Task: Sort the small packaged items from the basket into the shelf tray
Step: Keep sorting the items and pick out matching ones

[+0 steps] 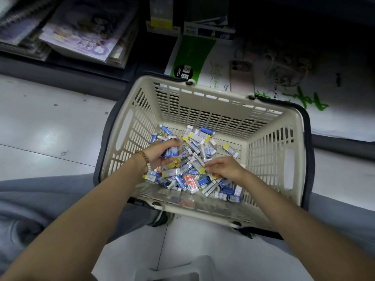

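Observation:
A beige plastic basket (269,151) stands on the floor between my knees. Its bottom is covered with several small packaged items (192,159) in blue, white, yellow and red wrappers. My left hand (160,153), with a bead bracelet on the wrist, is inside the basket and closed around a bunch of blue-and-white packs. My right hand (225,168) reaches into the pile at the right, palm down, fingers touching the packs; whether it grips one is hidden. No shelf tray is clearly in view.
Low shelves hold stacked notebooks (81,33) at the top left and boxes (209,27) at the top middle. A phone (241,78) lies on white printed paper bags behind the basket. A grey stool top (182,270) is at the bottom edge.

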`<act>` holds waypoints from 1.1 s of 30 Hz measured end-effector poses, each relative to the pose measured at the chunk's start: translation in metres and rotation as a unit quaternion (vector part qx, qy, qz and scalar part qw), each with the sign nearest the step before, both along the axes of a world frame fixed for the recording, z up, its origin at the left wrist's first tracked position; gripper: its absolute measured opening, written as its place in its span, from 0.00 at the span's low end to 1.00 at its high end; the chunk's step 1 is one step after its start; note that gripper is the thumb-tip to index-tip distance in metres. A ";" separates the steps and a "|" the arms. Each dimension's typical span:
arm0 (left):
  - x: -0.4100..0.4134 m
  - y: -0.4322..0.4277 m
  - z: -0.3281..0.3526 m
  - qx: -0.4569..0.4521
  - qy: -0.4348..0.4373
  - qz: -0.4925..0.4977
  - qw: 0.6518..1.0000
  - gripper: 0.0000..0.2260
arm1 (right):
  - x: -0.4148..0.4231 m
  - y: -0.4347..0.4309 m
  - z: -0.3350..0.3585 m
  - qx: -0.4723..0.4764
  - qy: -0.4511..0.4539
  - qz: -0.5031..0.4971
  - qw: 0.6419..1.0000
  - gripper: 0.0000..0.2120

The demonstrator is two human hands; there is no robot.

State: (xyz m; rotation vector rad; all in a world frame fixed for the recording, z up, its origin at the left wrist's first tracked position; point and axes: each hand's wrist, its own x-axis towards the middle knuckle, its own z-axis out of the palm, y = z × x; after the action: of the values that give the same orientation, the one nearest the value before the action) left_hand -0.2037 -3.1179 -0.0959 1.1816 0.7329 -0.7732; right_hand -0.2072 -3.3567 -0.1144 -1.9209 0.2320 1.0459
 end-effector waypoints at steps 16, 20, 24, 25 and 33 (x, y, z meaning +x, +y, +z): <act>0.009 -0.004 -0.016 0.031 0.004 -0.065 0.997 0.22 | 0.012 0.018 -0.011 0.102 -0.048 -0.088 0.990 0.12; 0.009 -0.003 -0.012 -0.017 -0.002 0.003 1.000 0.23 | 0.046 0.021 0.040 0.182 -0.075 -0.130 0.972 0.07; 0.007 0.001 -0.003 -0.056 0.001 0.031 0.998 0.39 | 0.059 0.016 0.068 0.144 -0.082 0.071 0.984 0.10; 0.007 0.001 0.000 -0.059 -0.006 0.019 0.998 0.36 | 0.060 0.017 0.072 0.120 -0.072 0.130 0.981 0.11; 0.001 0.003 0.018 -0.039 -0.038 -0.139 0.989 0.38 | 0.043 0.042 0.067 0.119 -0.124 0.052 0.984 0.06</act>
State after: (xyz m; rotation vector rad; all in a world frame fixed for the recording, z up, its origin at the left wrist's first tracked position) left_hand -0.2025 -3.1149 -0.0780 1.2496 0.4746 -0.9738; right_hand -0.1644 -3.3148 -0.0473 -1.8364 -0.1318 0.8480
